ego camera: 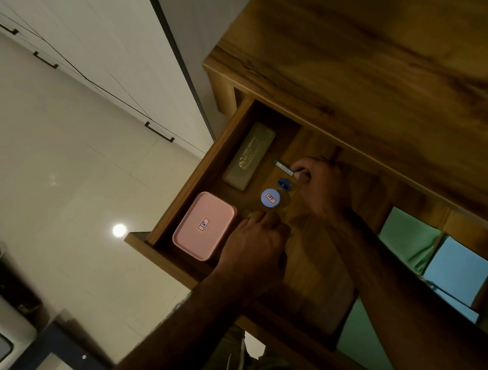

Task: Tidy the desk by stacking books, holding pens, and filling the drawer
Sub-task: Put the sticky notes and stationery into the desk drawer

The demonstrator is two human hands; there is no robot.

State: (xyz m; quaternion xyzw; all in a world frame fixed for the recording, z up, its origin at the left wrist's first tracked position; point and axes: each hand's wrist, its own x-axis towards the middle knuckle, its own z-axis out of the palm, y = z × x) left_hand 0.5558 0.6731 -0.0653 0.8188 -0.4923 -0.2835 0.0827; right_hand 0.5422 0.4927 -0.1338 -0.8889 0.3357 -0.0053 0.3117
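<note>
Nearest me, my left hand (257, 238) rests inside the open wooden drawer (172, 262), knuckles up and fingers curled downward. I cannot tell whether they hold anything beneath them. At nine o'clock from that hand, just beside it, a pink lidded box (204, 225) with a small red-framed sticker lies flat in the drawer's near corner. At twelve o'clock from the same hand sits a round blue lid (271, 198) carrying a similar sticker, close to my fingertips.

Further in, between one and two o'clock from the left hand, my right hand (321, 188) reaches into the drawer. Its thumb and forefinger pinch the end of a small metal bar (284, 167), which points off toward ten o'clock just above the drawer floor. A small dark blue thing (282, 183), too small to identify, lies at nine o'clock from this hand.

At eleven o'clock from the round lid, a long dull brown case (249, 156) with gold print lies along the drawer's far side. Beyond everything, the wooden desk top (392, 65) overhangs the drawer's back.
</note>
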